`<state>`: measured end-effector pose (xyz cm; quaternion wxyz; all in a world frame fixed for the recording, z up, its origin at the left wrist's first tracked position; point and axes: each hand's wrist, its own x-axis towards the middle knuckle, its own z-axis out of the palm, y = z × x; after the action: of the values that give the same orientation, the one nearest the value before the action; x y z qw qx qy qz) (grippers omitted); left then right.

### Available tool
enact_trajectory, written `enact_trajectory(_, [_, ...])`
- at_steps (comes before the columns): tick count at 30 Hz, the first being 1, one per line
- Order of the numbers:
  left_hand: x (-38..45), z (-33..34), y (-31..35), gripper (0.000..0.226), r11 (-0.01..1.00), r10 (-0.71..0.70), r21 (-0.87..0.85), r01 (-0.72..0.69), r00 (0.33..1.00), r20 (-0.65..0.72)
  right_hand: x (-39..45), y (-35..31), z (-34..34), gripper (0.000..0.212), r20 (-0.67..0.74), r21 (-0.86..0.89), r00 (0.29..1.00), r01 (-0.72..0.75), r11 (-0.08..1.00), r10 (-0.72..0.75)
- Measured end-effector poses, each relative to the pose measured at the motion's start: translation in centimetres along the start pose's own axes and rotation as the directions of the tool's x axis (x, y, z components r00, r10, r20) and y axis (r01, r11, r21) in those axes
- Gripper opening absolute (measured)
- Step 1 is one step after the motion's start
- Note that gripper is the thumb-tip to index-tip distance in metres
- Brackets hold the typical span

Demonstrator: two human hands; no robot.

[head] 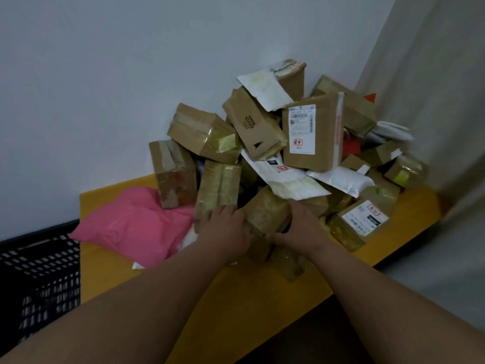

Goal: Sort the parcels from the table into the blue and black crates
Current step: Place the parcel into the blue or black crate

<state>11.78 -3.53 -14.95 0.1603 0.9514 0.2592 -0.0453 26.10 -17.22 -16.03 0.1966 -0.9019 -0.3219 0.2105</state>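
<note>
Both hands gripped one taped cardboard parcel (265, 214) at the front of the heap on the yellow counter (236, 290): left hand (225, 229) on its left side, right hand (301, 227) on its right. The black crate (39, 279) stood left of the counter.

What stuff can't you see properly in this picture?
- Blue crate: nowhere in the head view.
- Black crate: cut off by the left edge; its inside is dark.
- Label on the tall box: print too small to read.
- Taped box between the left hand and right hand: the hands hide its near end.
</note>
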Motion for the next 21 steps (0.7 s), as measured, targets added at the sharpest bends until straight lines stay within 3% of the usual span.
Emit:
enact_trajectory(5, [1.3,1.5,3.1,0.09,0.992,-0.1,0.081,0.099,0.995,0.015,2.1,1.6,-0.9,0.131,0.161,-0.033,0.982,0.101,0.994,-0.095])
enact_trajectory(12, [0.4,3.2,4.7,0.095,0.985,-0.161,0.043,0.166,0.982,-0.102,1.8,2.5,-0.7,0.128,0.123,0.18,0.968,0.193,0.964,-0.217])
enact_trajectory(17, [-0.6,3.1,5.5,0.097,0.984,-0.16,-0.101,0.147,0.978,-0.137,0.7,2.2,-2.0,0.096,0.069,0.309,0.969,0.204,0.929,-0.236])
enact_trajectory(21, [-2.3,2.4,5.3,0.105,0.97,-0.146,-0.217,0.106,0.973,-0.178,-1.1,1.9,-3.3,0.06,0.037,0.467,0.993,0.085,0.88,-0.116])
